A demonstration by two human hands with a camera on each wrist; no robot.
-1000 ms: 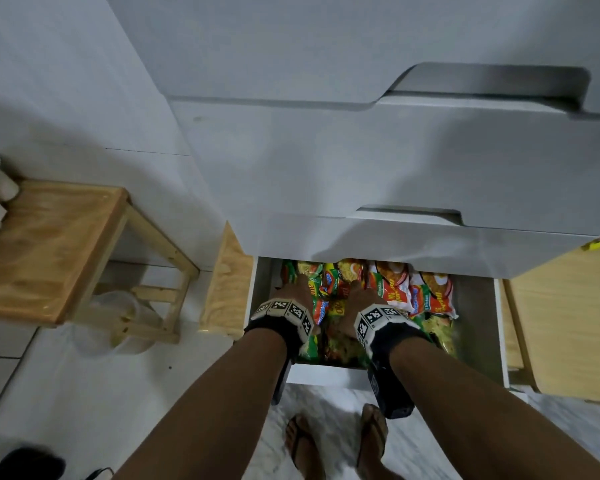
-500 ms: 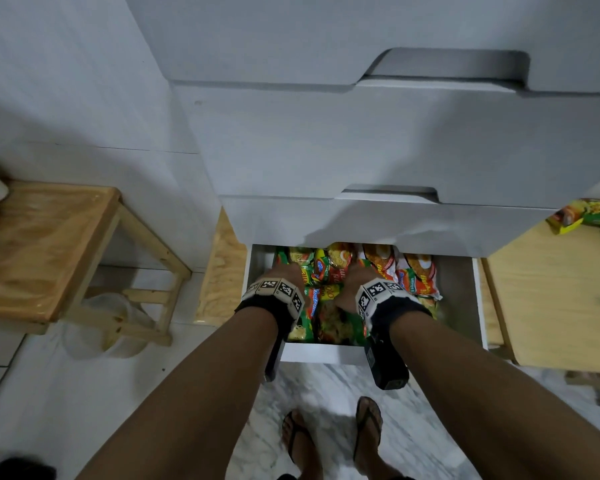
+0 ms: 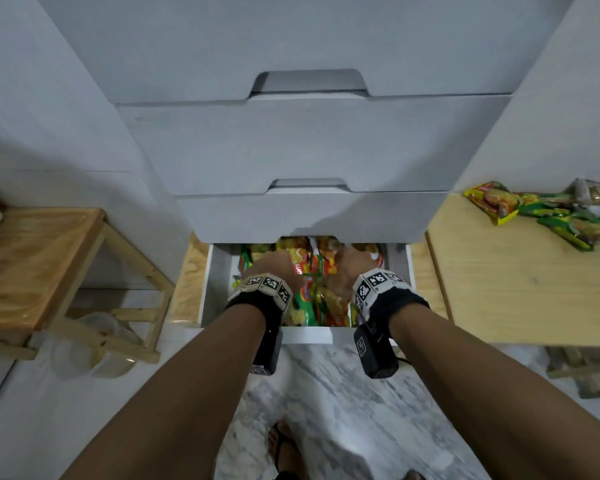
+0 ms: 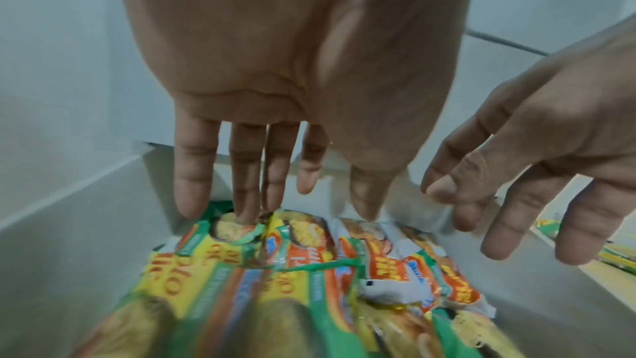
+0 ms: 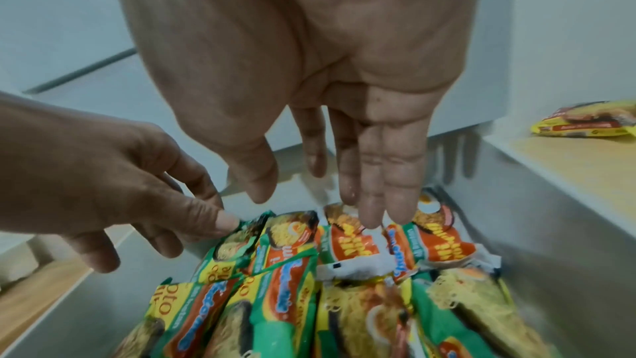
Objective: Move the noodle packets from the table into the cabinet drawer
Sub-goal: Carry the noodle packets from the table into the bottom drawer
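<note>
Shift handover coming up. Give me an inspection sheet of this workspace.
Surface: wooden table, right of the cabinet.
Job's things: noodle packets packed in the open bottom drawer; more packets lie on the table.
Clutter: wooden stool at left, plastic tub beneath it.
Grips: left hand and right hand open, fingers straight over the drawer packets.
Cables: nothing seen.
Surroundings: white cabinet, marble floor.

Left hand [image 4: 275,70]: palm down, fingers [image 4: 194,168] straight, slightly spread, holding nothing. Right hand [image 5: 309,64]: palm down, fingers [image 5: 378,173] extended together, empty. Both forearms reach forward, parallel.
</note>
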